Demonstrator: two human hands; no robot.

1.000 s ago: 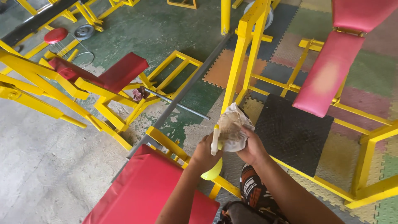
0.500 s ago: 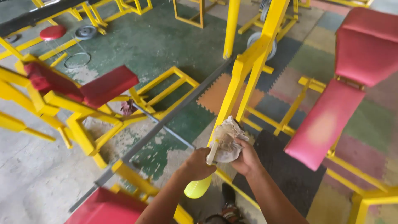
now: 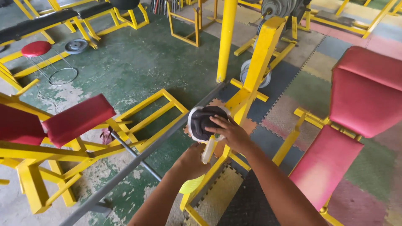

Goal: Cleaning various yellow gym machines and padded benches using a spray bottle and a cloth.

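Observation:
My left hand [image 3: 191,161] grips a yellow-green spray bottle [image 3: 191,184] with a white nozzle [image 3: 207,150] that points upward. My right hand [image 3: 230,133] presses a dirty white and dark cloth [image 3: 202,122] against the slanted yellow post [image 3: 255,71] of a gym frame, just above the nozzle. Both forearms reach in from the bottom of the view.
A long grey bar [image 3: 142,155] runs diagonally past my hands. Red padded benches on yellow frames stand at the left [image 3: 77,119] and right [image 3: 356,121]. A yellow pillar [image 3: 226,37], weight plates [image 3: 76,46] and a red stool [image 3: 36,48] lie farther back.
The view has lifted and shifted toward the yellow post. My right hand has spread the cloth flat onto the post, dark side showing, while my left hand keeps hold of the bottle.

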